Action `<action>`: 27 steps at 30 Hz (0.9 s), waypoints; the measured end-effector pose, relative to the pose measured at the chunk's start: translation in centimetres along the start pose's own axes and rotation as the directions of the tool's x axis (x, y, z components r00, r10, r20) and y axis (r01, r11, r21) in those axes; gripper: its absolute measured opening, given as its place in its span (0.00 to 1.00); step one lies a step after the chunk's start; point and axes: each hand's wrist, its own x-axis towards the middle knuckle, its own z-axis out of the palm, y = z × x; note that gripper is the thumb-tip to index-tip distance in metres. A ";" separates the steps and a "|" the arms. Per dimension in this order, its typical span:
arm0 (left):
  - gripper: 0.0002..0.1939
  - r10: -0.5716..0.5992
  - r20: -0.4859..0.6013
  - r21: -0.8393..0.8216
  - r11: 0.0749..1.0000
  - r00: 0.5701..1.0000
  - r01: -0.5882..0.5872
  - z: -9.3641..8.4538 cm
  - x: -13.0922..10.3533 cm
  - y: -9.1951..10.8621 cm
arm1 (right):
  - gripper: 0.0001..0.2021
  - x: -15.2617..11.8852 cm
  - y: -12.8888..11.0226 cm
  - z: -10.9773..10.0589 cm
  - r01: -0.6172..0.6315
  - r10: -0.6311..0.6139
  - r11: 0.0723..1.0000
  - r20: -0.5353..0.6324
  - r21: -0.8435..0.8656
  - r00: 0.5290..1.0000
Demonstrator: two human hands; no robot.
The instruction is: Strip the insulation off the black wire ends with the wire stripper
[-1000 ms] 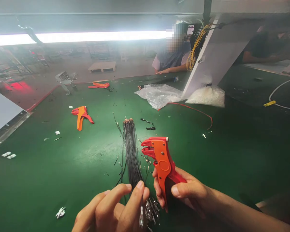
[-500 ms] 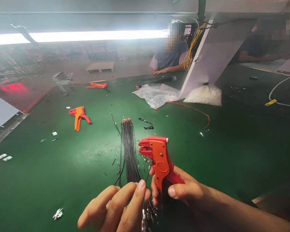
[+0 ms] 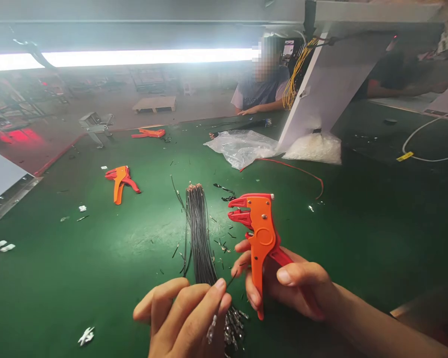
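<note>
Between thumb and fingers, my left hand [image 3: 188, 315] pinches a thin black wire [image 3: 231, 279], its free end pointing up and right. A clear-sleeved terminal hangs at the wire's lower end. My right hand [image 3: 291, 278] is wrapped around the handles of an orange and red wire stripper [image 3: 263, 233], whose jaws stand apart and face left with nothing between them. Beyond my left hand a bundle of black wires [image 3: 198, 233] lies on the green table, bare copper ends at the far side. The near ends, with terminals [image 3: 236, 323], show partly behind my left hand.
Two more strippers lie on the table, one at left [image 3: 121, 184] and one at the far edge [image 3: 148, 133]. A plastic bag [image 3: 242, 146] and a red wire [image 3: 298, 172] lie farther back. Wire scraps surround the bundle. A person [image 3: 261, 89] sits across the table.
The wire stripper has moved up and right, away from my left hand, and its jaws and handles have spread wider. My left hand still pinches the wire, shifted slightly right.
</note>
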 end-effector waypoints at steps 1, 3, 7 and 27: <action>0.08 0.021 0.015 -0.006 1.000 1.000 -0.021 0.0 0.0 -0.2 | 0.27 0.0 -0.1 0.0 -0.006 0.006 1.000 0.011 0.008 1.000; 0.08 0.061 0.054 -0.037 0.998 0.997 -0.059 0.0 0.1 -0.6 | 0.25 0.0 -0.1 0.0 -0.012 0.012 1.000 0.024 0.002 1.000; 0.08 0.052 0.086 -0.085 0.995 0.995 -0.045 0.1 0.2 -0.8 | 0.25 0.2 0.0 0.1 -0.032 0.031 0.999 0.063 0.015 0.998; 0.09 -0.582 0.079 -0.430 0.712 0.809 0.555 2.8 -0.7 1.6 | 0.29 -0.9 0.8 0.5 -0.279 0.243 0.935 0.179 0.218 0.953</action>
